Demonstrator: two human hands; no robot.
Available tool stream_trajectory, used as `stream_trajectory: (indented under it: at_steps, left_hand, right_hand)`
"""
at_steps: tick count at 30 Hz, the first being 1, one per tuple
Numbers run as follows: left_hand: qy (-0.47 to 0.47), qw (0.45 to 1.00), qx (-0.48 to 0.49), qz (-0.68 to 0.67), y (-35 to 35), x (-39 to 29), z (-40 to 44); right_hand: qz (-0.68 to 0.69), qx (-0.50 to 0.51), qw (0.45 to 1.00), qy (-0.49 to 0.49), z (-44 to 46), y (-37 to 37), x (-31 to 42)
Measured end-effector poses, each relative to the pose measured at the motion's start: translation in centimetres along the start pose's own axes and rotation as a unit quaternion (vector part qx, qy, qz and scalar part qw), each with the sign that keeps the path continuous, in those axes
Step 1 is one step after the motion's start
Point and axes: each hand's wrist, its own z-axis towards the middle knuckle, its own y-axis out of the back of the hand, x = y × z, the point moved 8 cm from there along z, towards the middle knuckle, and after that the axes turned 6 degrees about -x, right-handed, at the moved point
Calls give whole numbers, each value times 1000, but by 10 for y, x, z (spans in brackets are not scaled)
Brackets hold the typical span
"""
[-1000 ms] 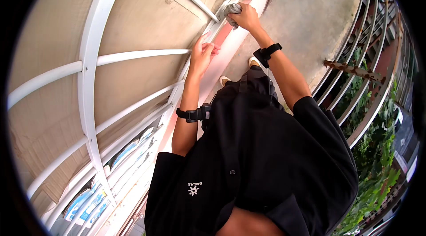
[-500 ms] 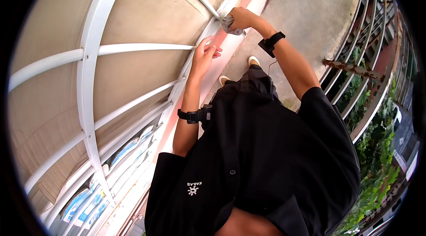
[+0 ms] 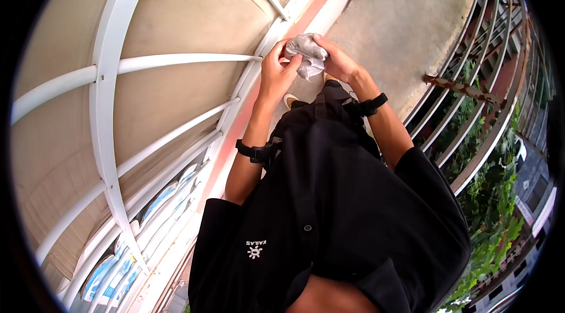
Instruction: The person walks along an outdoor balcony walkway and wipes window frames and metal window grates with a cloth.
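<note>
1. Since the frame half a second earlier, the right hand had drawn back from the wall side, bringing the grey cloth towards the body, and the left hand had come up to meet it.
2. Blue-and-white printed items stood behind the white bars at lower left; whether they were containers, and what any of them held, could not be told.
3. Cloth position: between the two hands, bunched, over the lower edge of the walkway floor as seen from the head camera. Its paler lower fold hung between the hands, above the shoes.
4. Left hand: closed on the left side of the cloth, thumb across its near face, fingers curled around the far side.
5. Right hand: gripping the right side, thumb along the upper edge; its other fingers were mostly hidden.
6. Cloth and both hands showed just beside the pink ledge at the foot of the barred frame. Beige panels were noted behind the bars.
7. Each forearm carried a black strap near the wrist.
8. On the right, well apart from the hands, ran a metal railing, with green foliage beyond it.
</note>
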Motion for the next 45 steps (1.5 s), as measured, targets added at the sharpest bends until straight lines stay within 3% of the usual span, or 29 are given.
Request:
stream_trajectory:
  at_steps: [3,4,6,9,11,12,14,15,17,19,21,25,27,29,34,35,37,38,45]
  left_hand:
    - [28,999,-38,25,7,7,0]
    - [49,997,-59,7,12,12,0]
    - [91,993,-80,-6,19,24,-2]
    - [88,994,-57,-40,15,21,-4]
    - [113,993,-9,-35,11,24,-4]
    - [137,989,38,-30,5,27,-4]
    - [132,989,39,-62,4,33,1]
    - [127,986,43,-97,2,35,3]
    - [154,980,41,-123,1,39,5]
    - [110,986,-27,-120,8,37,11]
    - [81,992,-28,-95,6,36,20]
    - [94,993,28,-59,-18,34,29]
    - [77,996,-47,-24,-12,35,35]
    - [114,990,-77,-31,-6,44,34]
    - [150,986,-70,-3,5,56,34]
    - [160,985,-62,-4,5,56,33]
    - [165,984,-63,-5,4,56,32]
    - [168,984,-63,-8,4,56,30]
    - [162,985,-55,-28,1,56,24]
  right_hand:
    - [-1,-10,999,31,-6,4,0]
    - [-150,-43,981,111,-15,5,11]
    - [-391,-92,867,296,-26,1,28]
    - [-458,-35,841,286,-32,-18,32]
    - [-405,-53,859,308,-29,-11,32]
    - [-355,-63,899,248,-18,5,26]
    - [-216,-73,961,159,-11,18,20]
    - [-215,-73,961,159,-10,19,21]
    - [-25,-102,989,101,-7,30,15]
    - [13,-95,991,93,-7,29,12]
    - [85,-79,990,75,-5,28,8]
    - [33,-109,989,96,13,32,3]
    - [13,-127,986,106,27,38,12]
    - [-72,-247,944,208,34,56,37]
    - [-176,-345,870,305,87,60,64]
    - [-175,-345,871,304,94,52,63]
    - [-337,-416,805,254,104,35,63]
    - [-353,-420,798,250,105,31,64]
    - [-384,-431,793,196,110,29,67]
